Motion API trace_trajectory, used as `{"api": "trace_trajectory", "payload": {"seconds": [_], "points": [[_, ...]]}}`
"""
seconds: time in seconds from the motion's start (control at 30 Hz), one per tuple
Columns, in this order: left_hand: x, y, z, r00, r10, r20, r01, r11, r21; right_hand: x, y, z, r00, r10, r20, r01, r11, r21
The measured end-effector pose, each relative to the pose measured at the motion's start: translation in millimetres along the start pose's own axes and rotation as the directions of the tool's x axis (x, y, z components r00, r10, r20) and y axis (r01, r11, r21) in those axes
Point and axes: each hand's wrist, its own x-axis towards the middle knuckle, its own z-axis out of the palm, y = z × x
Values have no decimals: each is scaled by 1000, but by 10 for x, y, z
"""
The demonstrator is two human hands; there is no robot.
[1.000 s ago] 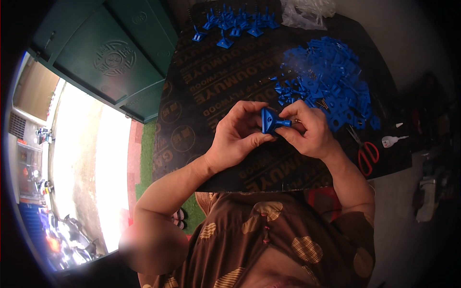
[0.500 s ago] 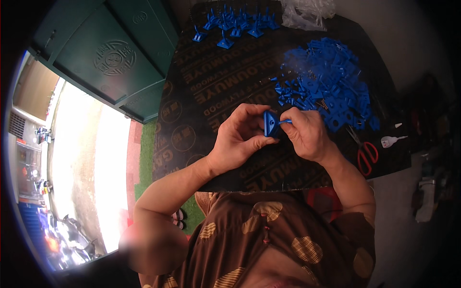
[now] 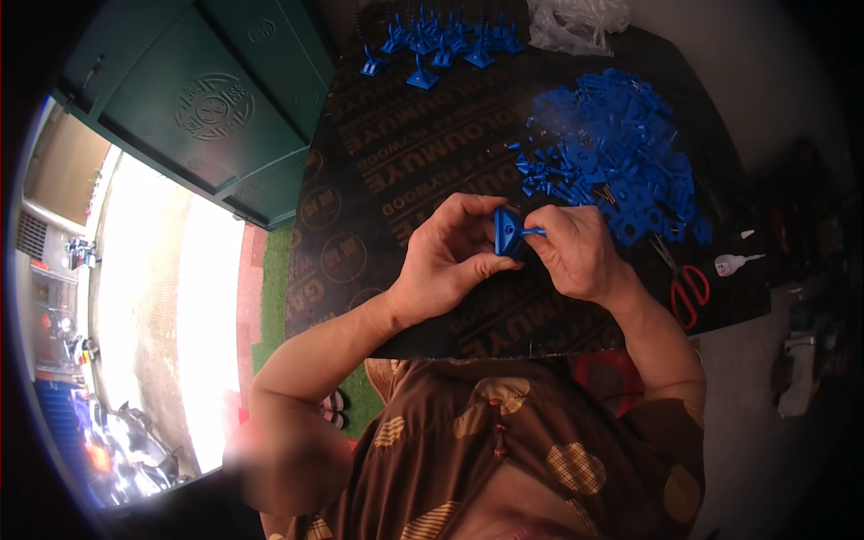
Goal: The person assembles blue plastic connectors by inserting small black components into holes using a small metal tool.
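Over the near middle of the dark table, my left hand [image 3: 453,256] grips a blue plastic base [image 3: 506,232] between thumb and fingers, turned on its side. A round hole shows in its sloped face. My right hand [image 3: 576,250] pinches a thin blue plastic pin [image 3: 534,231], whose left end meets the raised middle of the base. My fingers hide the pin's right end. Just beyond the right hand lies a pile of loose blue plastic parts [image 3: 630,135], flat plates and small pegs among them.
Several blue pieces with upright spikes [image 3: 421,77] stand at the table's far left. A clear plastic bag [image 3: 576,27] lies at the back. Red-handled scissors [image 3: 688,295] and a small white bottle [image 3: 733,264] rest on the right. A green metal door [image 3: 207,99] stands left of the table.
Both hands keep nearly the same place and grip. The right hand has shifted very slightly; the pin still meets the base.
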Motion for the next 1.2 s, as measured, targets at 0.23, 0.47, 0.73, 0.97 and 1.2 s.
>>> {"api": "trace_trajectory", "payload": {"seconds": [0.23, 0.47, 0.73, 0.97, 1.2], "points": [[11, 24, 49, 999, -18, -44, 18, 1000, -15, 3, 10, -10, 1000, -7, 9, 7, 1000, -15], [26, 54, 41, 999, -37, -30, 36, 999, -34, -10, 23, -23, 1000, 16, -21, -15, 1000, 21], [57, 107, 2, 991, -107, -74, 100, 991, -85, -38, 37, -83, 958, 272, -89, -235, 926, 297], [87, 147, -16, 979, -170, -114, 151, 975, -162, -19, 56, 17, 907, 392, -152, -379, 919, 109], [81, 84, -114, 980, -173, -103, 133, 941, -312, -13, 100, 50, 930, 296, -218, -290, 955, 60]]}}
